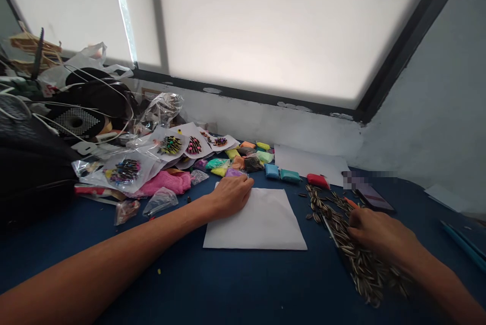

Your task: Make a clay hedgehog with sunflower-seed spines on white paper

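My left hand (232, 196) lies on the upper left part of a white sheet of paper (261, 229), its fingers curled down; whatever is under them is hidden. To the right, my right hand (379, 231) reaches over a long heap of striped sunflower seeds (364, 269), thumb and fingers closed together. What they pinch, if anything, I cannot make out. A small orange piece (351, 203) sticks out beside those fingers; whether it is held is unclear. Under the seeds shows the pale edge of a dark flat thing (332, 234).
Small coloured packets, among them blue (272, 171) and red (318, 180), line the back of the blue table (212, 284). A phone (370, 193) lies beyond my right hand. Bagged seed-like pieces (127, 170), a pink cloth (163, 183) and a black bag (30, 173) crowd the left.
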A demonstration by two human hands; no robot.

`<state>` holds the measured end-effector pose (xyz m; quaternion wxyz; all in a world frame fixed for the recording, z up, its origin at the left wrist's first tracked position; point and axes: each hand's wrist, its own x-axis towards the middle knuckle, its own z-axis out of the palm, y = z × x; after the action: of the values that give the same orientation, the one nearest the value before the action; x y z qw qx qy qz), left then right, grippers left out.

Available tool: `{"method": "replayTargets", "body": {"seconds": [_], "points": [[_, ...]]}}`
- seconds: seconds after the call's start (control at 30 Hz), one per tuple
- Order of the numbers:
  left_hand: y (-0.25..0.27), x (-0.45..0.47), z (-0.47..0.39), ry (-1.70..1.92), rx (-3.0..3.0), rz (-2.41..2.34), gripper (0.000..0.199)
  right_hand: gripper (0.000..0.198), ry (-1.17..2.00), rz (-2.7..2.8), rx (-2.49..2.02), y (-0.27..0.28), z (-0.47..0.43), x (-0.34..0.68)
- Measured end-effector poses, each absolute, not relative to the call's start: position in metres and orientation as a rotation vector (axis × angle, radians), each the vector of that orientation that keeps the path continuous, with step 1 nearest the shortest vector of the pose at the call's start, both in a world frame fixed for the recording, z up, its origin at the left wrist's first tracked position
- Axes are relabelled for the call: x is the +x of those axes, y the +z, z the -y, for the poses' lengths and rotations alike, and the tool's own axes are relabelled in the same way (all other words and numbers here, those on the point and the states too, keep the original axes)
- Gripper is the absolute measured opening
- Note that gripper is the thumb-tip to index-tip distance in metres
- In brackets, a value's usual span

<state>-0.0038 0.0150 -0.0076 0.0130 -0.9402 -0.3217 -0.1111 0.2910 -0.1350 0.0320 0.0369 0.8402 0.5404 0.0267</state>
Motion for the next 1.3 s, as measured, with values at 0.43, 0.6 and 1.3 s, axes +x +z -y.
{"method": "replayTargets", "body": {"seconds": [0.43, 0.6, 1.3], "points": [[0.004, -0.011, -0.029, -0.594, -3.201, 0.966, 0.018, 0.009, -0.035, -1.557, 2.545, 0.036, 0.133, 0.276], [0.002, -0.016, -0.034, -0.461, -3.195, 0.967, 0.019, 0.012, 0.022, -1.646, 2.569, 0.039, 0.133, 0.275], [0.011, -0.012, -0.029, -0.298, -2.924, 1.286, 0.022, 0.038, -0.72, -1.984, 2.715, 0.049, 0.133, 0.229]]}}
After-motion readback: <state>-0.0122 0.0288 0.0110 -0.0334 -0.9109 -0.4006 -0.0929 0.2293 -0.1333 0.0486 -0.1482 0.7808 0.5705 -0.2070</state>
